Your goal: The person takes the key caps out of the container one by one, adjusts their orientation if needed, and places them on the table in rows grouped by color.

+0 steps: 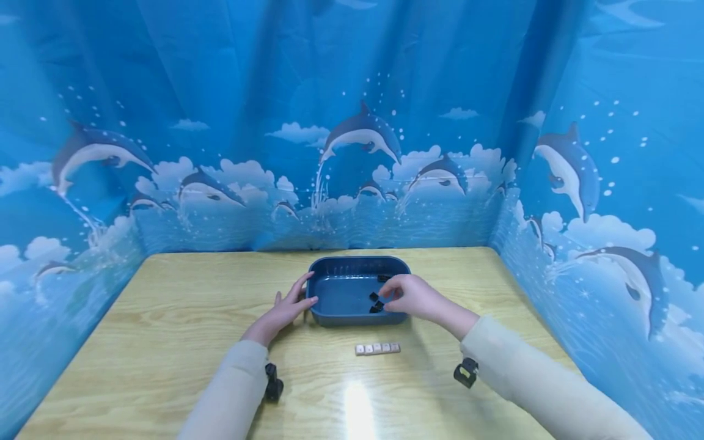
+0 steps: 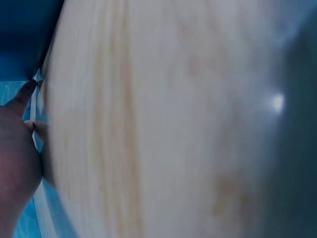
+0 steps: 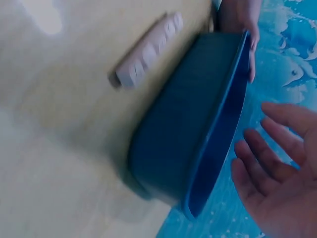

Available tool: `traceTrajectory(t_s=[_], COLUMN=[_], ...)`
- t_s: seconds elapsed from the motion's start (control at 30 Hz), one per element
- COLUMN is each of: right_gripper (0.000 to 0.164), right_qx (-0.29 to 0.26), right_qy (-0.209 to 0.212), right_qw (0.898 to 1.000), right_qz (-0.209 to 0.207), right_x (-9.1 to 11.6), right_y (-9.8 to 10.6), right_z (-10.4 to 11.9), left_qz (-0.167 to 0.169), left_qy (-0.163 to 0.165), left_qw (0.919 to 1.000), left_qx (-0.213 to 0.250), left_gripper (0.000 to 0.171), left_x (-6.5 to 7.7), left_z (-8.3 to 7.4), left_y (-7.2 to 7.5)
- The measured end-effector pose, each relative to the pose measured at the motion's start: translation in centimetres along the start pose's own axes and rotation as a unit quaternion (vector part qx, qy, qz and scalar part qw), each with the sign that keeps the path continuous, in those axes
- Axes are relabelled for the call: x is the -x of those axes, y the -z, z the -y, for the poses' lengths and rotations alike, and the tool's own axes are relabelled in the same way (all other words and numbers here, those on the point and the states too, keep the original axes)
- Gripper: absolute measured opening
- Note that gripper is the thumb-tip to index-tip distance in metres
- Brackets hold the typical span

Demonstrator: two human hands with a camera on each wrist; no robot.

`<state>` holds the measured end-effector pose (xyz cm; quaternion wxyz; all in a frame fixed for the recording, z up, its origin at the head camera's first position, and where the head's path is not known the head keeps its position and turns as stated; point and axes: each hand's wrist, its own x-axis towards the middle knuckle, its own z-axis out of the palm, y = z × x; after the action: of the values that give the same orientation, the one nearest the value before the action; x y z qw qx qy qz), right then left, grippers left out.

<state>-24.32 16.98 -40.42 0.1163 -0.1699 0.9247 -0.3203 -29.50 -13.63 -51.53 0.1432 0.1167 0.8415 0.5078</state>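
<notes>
Several black pieces (image 1: 376, 308) lie in the blue tray (image 1: 341, 296) beside the right hand (image 1: 409, 296), loosely curled, seemingly empty; the left hand (image 1: 286, 310), fingers extended, touches the tray's rim. Hasty pinching could scatter them.

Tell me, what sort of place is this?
Probably a small staged work corner, though I can't be sure: dolphin-print curtains enclose a wood-grain table, which holds a blue tray and a neat row of small pale blocks.
</notes>
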Motion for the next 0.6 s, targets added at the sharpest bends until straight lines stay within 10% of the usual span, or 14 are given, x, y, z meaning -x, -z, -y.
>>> traceTrajectory(t_s=[0.6], right_gripper=[0.027], right_qx=[0.177], right_qy=[0.042], right_qw=[0.952], right_qz=[0.245], right_x=[-6.8], right_y=[0.5], right_z=[-0.3], left_qz=[-0.001], left_qy=[0.014], left_qw=[0.9998], left_qx=[0.011], left_gripper=[0.069], left_x=[0.3], left_z=[-0.1], left_y=[-0.1])
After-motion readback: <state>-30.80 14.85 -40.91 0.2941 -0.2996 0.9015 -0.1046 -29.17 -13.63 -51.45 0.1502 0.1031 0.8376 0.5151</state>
